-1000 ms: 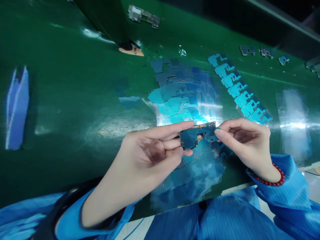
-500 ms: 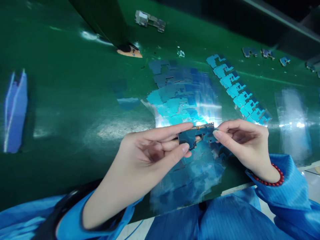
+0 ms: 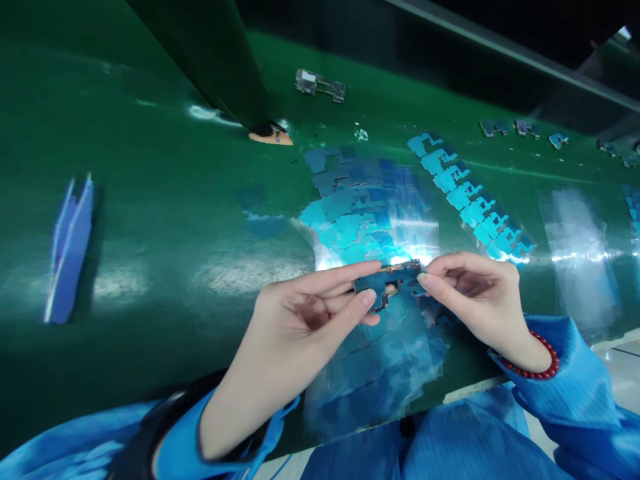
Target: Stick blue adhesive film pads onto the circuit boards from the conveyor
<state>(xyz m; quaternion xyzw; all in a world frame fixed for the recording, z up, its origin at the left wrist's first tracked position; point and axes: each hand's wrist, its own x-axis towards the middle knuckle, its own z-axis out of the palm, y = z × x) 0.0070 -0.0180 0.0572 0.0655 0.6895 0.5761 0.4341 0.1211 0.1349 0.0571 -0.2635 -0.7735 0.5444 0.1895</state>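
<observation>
My left hand (image 3: 310,320) pinches a small dark circuit board (image 3: 373,285) between thumb and fingers at its left end. The board has a notch cut in its lower middle and metal parts along its upper edge. At the board's right end, my right hand (image 3: 470,293) grips it with thumb and forefinger closed. Below and beyond the board lies a clear sheet with overlapping blue cut-out film pieces (image 3: 340,220). A second strip of bright blue film pieces (image 3: 465,193) lies on the table beyond my right hand.
Blue tweezers (image 3: 70,260) lie at the left on the green table (image 3: 165,213). A dark post (image 3: 215,73) stands at the back. Another board (image 3: 320,85) lies near it, and several small boards (image 3: 525,129) sit at the back right. A clear sheet (image 3: 575,247) lies at right.
The camera view has shifted, so the table's things appear lower and the tweezers further right. Both hands keep their hold on the board, with hardly any change in grip.
</observation>
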